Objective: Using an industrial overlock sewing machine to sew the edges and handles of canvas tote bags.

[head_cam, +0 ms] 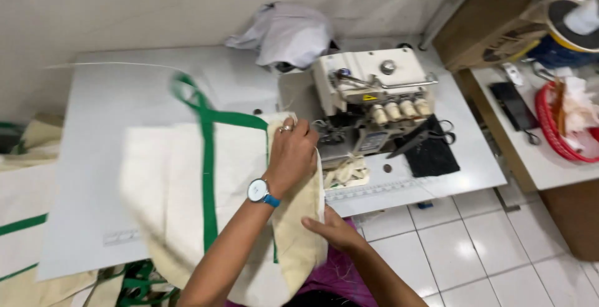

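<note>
While more cream pieces with green bands lie at the far left, a cream fabric piece with green straps spreads over the white worktop. Her left hand, wearing a watch and rings, presses flat on its folded edge beside the white overlock machine. Below, the right hand pinches that edge. Black scissors rest on a dark cloth further right.
</note>
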